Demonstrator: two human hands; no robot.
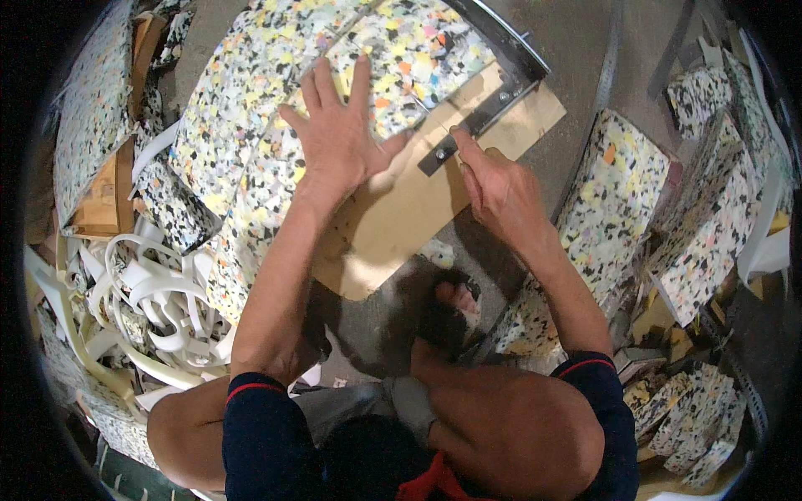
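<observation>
1. The left hand (338, 134) is pressing flat, fingers spread wide, on the speckled foam slab (276, 92), which is lying over the brown board (401, 217).
2. The right hand (501, 192) is pinching narrowly at the metal guide (480, 117), perhaps around a thin blade; I cannot tell.
3. Seemingly a cut is being made; the next move calls for steady pressure along the guide.

No packages, labels, signs or screens are to be seen anywhere here (just loose material scattered about, nothing wrapped or printed).
</observation>
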